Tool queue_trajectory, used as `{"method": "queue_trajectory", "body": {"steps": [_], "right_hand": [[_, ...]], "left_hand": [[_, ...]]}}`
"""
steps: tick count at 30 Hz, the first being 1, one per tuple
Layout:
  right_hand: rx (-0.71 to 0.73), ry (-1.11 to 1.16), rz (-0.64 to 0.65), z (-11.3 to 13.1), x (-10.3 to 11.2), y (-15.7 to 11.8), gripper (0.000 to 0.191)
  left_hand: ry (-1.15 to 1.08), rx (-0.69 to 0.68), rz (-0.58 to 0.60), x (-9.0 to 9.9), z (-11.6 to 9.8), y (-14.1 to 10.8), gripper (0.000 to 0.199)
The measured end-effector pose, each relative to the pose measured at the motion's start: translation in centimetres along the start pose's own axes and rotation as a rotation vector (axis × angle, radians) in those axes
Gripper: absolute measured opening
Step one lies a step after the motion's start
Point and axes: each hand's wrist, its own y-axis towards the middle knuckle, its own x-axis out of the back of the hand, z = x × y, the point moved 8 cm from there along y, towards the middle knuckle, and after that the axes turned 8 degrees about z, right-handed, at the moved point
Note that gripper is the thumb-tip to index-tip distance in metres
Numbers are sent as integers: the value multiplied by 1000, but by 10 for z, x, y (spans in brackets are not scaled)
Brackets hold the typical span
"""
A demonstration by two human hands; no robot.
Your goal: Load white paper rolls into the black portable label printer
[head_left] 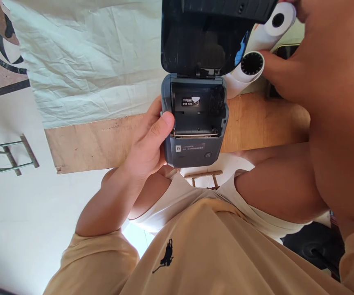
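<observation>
Gripping the dark printer [192,159] by its left side, our left hand [143,149] is holding it mid-scene over the near edge of the table [97,141], thumb in front, fingers mostly hidden behind. The open lid [204,45] is standing on the far side. Far right, our right hand [316,55] is touching white paper rolls [261,39]; how closed it is, we cannot tell.

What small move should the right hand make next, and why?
Probably bring the nearer roll toward the bay of the printer: the lid stands open, no roll shows in the bay, the left hand holds the printer, and the right hand is at that roll.
</observation>
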Motion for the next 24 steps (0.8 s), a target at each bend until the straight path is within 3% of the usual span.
{"method": "queue_trajectory", "body": {"steps": [2,4,8,11,15,21,24], "right_hand": [[1,31,-16,-5,-2,-2,46],[90,160,-105,-8,1,-13,33],[255,361,-226,-16,0,-48,41],[268,336,-212,-20,-10,-66,41],[284,301,-196,-16,-16,-69,37],[489,60,-44,24,-21,-55,33],[493,-30,-30,36,-22,-53,25]], "left_hand": [[-14,-27,15,-1,-1,0,41],[-4,-8,20,-1,0,0,42],[33,-20,15,0,0,0,53],[46,-31,22,0,1,0,58],[27,-75,26,2,0,1,51],[-22,-141,86,1,-2,1,39],[-11,-147,88,2,-1,1,44]]}}
